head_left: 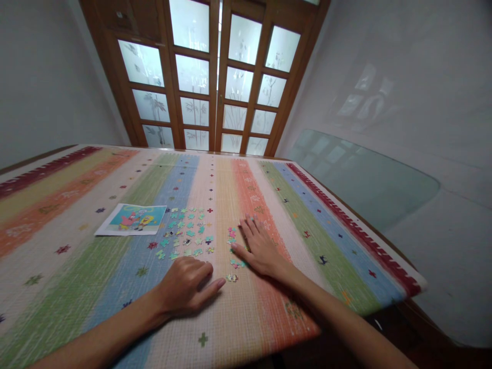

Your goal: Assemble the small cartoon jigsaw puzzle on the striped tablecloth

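My right hand (258,245) lies flat and open on the striped tablecloth (269,318), fingers spread beside a few small puzzle pieces (232,233). More pieces (237,264) sit just under its thumb. My left hand (188,286) rests on the cloth with fingers curled and the index finger stretched toward a single loose piece (231,278); nothing shows in it. Several teal puzzle pieces (187,230) are spread out ahead of the left hand. A cartoon reference picture (132,219) lies flat to their left.
The table's right edge (384,251) runs diagonally close to my right arm. A wooden door with frosted glass panes (215,77) stands beyond the table's far end. A sheet of curved glass (365,179) leans against the right wall.
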Demonstrator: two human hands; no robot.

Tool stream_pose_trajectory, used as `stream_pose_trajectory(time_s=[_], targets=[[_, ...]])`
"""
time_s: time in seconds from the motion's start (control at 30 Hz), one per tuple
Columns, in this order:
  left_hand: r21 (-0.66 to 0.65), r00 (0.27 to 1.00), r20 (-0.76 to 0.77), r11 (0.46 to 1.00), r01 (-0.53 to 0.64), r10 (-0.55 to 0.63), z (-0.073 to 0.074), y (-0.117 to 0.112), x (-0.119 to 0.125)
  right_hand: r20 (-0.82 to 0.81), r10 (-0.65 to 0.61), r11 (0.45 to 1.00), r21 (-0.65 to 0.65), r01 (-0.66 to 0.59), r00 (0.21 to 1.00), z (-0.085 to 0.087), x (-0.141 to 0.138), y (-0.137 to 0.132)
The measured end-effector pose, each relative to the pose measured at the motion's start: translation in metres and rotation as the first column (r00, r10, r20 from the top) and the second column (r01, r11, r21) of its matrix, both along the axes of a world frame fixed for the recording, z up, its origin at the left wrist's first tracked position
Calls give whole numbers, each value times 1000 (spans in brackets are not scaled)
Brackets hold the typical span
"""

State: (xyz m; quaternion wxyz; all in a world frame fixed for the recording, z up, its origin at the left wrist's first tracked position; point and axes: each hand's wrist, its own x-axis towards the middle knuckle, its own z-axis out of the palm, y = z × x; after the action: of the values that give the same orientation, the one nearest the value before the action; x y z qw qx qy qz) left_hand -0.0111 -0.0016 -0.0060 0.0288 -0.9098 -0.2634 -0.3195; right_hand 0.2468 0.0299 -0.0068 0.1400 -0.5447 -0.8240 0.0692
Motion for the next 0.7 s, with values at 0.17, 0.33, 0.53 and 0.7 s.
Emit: stream_pose_trajectory(time_s=[0.17,0.33,0.53,0.7], targets=[[-31,1000,10,999,9,-8,-2,0,0,32,138,990,-45,-136,990,7,-1,-16],[-25,1000,0,1000,12,-12,-1,0,0,48,171,982,-86,-167,984,9,-4,-18],[-31,1000,5,999,31,-31,1,1,2,81,66,994,-95,-59,995,11,8,6],[-28,999,11,999,40,-40,1,1,2,91,219,973,-95,-210,972,11,13,16]])
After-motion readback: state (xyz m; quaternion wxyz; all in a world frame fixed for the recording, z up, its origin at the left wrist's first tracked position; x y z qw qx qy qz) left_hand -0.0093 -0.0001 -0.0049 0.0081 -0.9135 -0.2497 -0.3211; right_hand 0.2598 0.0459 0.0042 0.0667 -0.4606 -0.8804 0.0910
